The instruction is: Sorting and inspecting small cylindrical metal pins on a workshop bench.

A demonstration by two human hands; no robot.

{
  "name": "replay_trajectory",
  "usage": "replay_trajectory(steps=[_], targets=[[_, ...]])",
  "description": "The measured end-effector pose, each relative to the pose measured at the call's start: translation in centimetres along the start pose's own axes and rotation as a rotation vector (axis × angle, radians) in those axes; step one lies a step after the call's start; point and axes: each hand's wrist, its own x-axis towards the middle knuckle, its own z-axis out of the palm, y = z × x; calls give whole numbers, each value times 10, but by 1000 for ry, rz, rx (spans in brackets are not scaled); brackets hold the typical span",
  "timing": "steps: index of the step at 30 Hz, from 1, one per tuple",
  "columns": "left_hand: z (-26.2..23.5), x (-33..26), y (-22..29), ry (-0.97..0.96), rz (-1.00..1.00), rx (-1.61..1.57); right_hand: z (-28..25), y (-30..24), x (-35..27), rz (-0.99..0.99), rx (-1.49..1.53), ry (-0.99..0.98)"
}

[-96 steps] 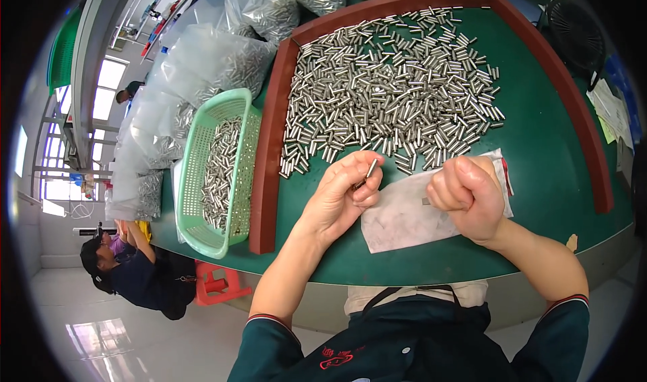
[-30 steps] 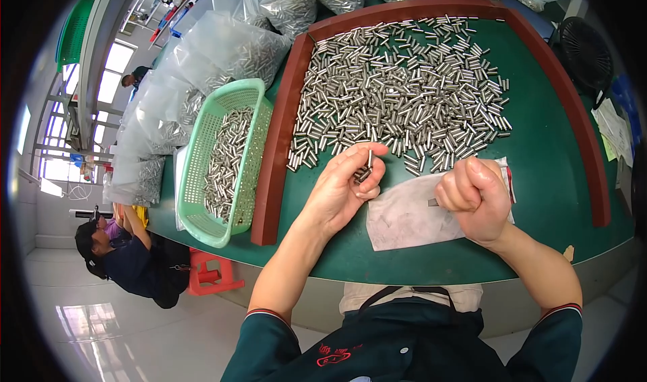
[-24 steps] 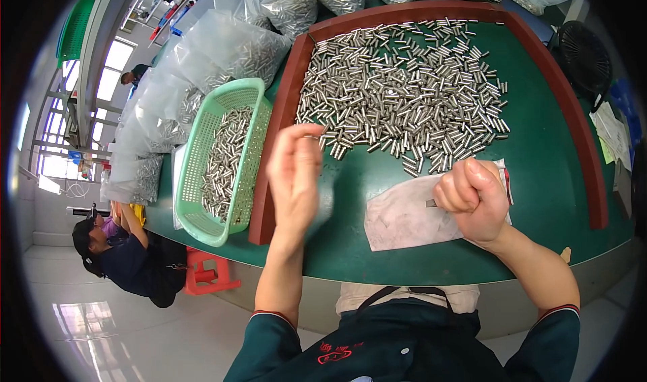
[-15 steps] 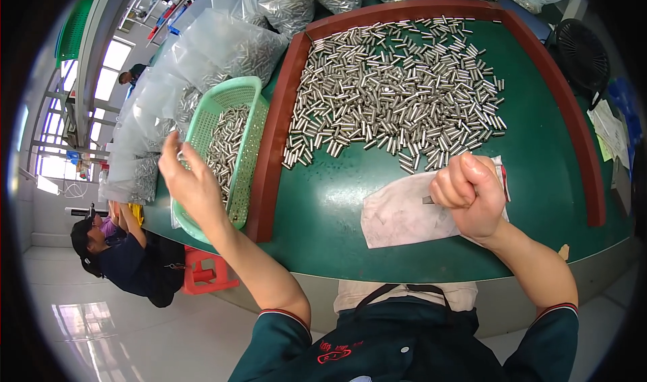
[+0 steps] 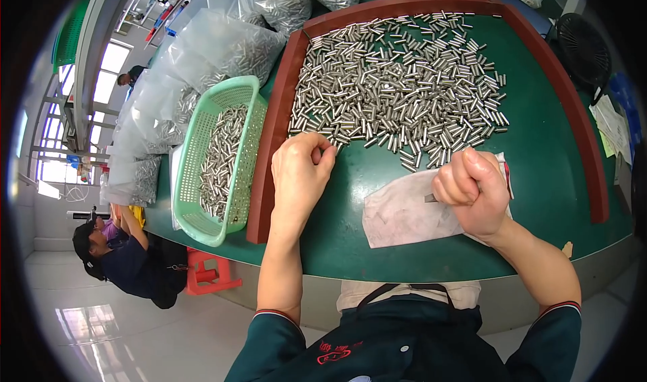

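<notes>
My left hand (image 5: 300, 174) rests on the green table top (image 5: 539, 180), its fingertips pinched together at the near edge of a wide heap of short metal pins (image 5: 404, 85). Whether a pin sits between the fingers is hidden. My right hand (image 5: 473, 188) is closed in a fist over a white cloth (image 5: 401, 215), and a small dark metal piece (image 5: 430, 198) sticks out of its left side. The pins lie inside a red-brown wooden frame (image 5: 269, 146).
A green plastic basket (image 5: 195, 207) with more pins stands left of the frame. Clear bags of pins (image 5: 222, 45) are piled behind it. A black fan (image 5: 583, 41) and papers (image 5: 610, 122) are at the right. Another person (image 5: 121, 260) sits low at the left beside a red stool (image 5: 209, 274).
My left hand swung left over the green basket with a pin, then came back to the near edge of the heap. My right fist stayed over the cloth.
</notes>
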Motion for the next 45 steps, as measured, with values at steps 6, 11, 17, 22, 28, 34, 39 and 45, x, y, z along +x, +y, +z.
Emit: replay_trajectory(steps=[6, 11, 17, 22, 28, 34, 39, 45], targets=[[8, 1, 3, -64, -71, 72, -2, 0, 1, 5, -1, 13], [11, 1, 3, -85, -42, 71, -1, 0, 1, 5, -3, 19], [13, -3, 0, -112, -17, 69, 1, -1, -1, -8, -40, 41], [2, -2, 5, -266, 162, -45, 0, 0, -1, 10, 9, 35], [3, 0, 17, -354, 315, -132, 0, 0, 2, 13, 10, 21], [7, 0, 26, -242, 443, 63, 5, -6, 1, 6, -15, 53], [6, -3, 22, -206, 368, 55, 2, -2, 1, 25, 8, 74], [11, -4, 18, -116, 371, 74, 5, -4, -3, 14, 56, 35]])
